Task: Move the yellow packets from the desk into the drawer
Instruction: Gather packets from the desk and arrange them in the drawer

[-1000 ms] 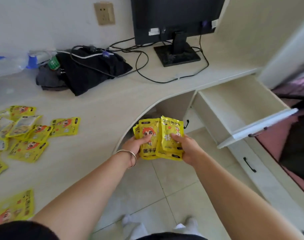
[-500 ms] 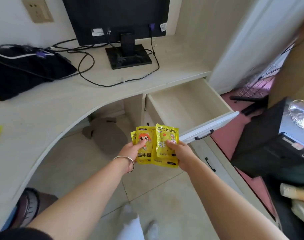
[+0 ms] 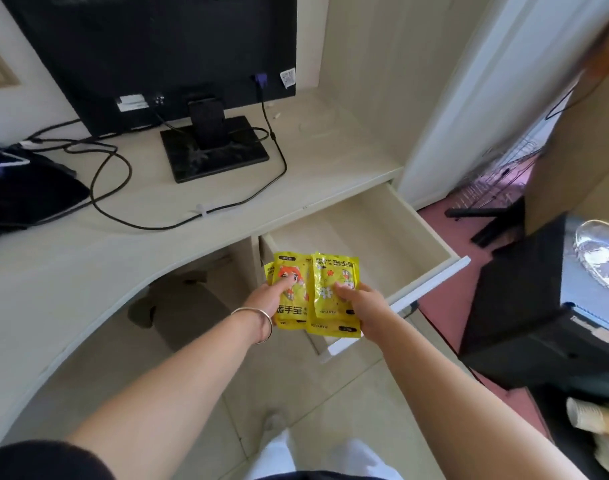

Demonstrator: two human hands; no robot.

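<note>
I hold a fanned bunch of yellow packets (image 3: 298, 308) with cartoon prints in both hands, just over the near left corner of the open drawer (image 3: 431, 233). My left hand (image 3: 263, 301), with a metal bangle on the wrist, grips the left packets, thumb on top. My right hand (image 3: 360, 306) grips the right packets (image 3: 334, 271) the same way. The drawer is pale wood, pulled out under the desk (image 3: 88, 258), and its visible inside holds nothing. No packets on the desk are in view.
A black monitor (image 3: 150, 53) on its stand sits on the desk with cables trailing left to a dark bag (image 3: 22, 192). A black box (image 3: 525, 299) stands right of the drawer on a pink floor. Pale tiles lie below me.
The view has swung right and closer to the drawer. Both hands with the packets have moved forward, from in front of the drawer to over its near left corner.
</note>
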